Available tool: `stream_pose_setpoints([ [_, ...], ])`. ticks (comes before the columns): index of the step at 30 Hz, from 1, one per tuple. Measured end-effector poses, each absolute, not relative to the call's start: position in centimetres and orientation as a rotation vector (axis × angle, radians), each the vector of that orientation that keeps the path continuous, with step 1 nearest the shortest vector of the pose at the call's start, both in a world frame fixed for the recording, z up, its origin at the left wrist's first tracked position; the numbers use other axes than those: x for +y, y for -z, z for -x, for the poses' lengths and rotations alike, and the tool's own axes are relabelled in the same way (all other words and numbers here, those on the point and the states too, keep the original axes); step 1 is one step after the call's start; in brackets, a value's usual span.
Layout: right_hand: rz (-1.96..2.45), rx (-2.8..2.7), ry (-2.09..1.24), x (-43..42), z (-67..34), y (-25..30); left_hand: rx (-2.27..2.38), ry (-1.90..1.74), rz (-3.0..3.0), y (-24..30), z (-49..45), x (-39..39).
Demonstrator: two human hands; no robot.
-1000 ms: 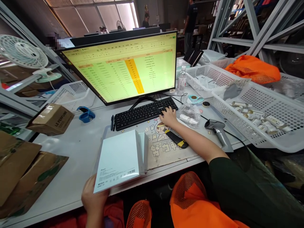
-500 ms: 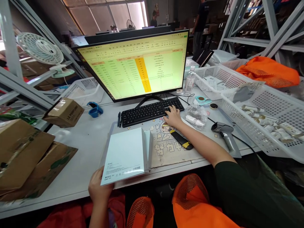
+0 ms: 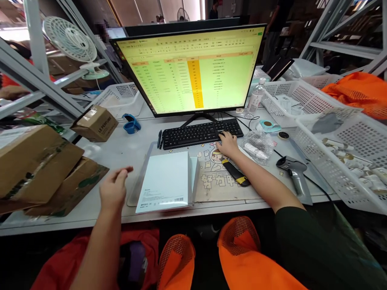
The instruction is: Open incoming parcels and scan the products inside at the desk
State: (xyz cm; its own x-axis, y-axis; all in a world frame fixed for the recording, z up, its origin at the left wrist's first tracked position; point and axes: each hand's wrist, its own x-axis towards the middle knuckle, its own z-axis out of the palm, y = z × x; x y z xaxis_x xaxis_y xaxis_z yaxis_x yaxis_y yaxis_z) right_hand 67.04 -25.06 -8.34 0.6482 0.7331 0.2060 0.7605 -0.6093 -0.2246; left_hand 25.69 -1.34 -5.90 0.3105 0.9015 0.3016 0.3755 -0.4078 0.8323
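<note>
A pale blue flat box (image 3: 165, 181) lies on the desk in front of me, its barcode end toward the near edge. My left hand (image 3: 113, 188) hovers just left of the box, fingers loosely apart, holding nothing. My right hand (image 3: 228, 144) rests fingers-down on the right end of the black keyboard (image 3: 199, 133). Behind the keyboard stands a monitor (image 3: 193, 72) showing a green and yellow spreadsheet. A black and yellow utility knife (image 3: 237, 174) lies on the desk mat (image 3: 211, 185) beside my right forearm.
Brown cartons (image 3: 39, 169) are stacked at the left, and a small brown box (image 3: 96, 123) and a blue tape dispenser (image 3: 131, 123) stand behind them. At the right are a barcode scanner (image 3: 294, 171), a bubble-wrapped item (image 3: 256, 145) and white baskets (image 3: 341, 145). Orange mesh bags (image 3: 242, 249) sit below the desk edge.
My left hand has let go of the pale blue box, which now lies flat on the desk, and has moved up to its left. The view has shifted; the right hand stays on the keyboard.
</note>
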Motion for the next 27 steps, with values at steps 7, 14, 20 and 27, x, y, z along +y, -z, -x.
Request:
stream_pose_setpoints([
  [7, 2.589, -1.299, 0.023, -21.4, -67.5, 5.6, 1.071, -0.836, -1.740, 3.9, -33.8, 1.7],
  [14, 2.574, -1.307, 0.066, -16.9, -67.5, 5.0, 1.076, -0.809, -1.709, 7.4, -34.9, 0.4],
  [20, 2.648, -1.175, 0.078, -21.6, -67.8, 6.4, 1.075, -0.826, -1.724, 8.6, -34.2, 1.3],
  [27, 2.658, -1.225, 0.113, -25.3, -66.7, 7.9, 1.003, -0.730, -1.754, 9.6, -34.5, 2.0],
])
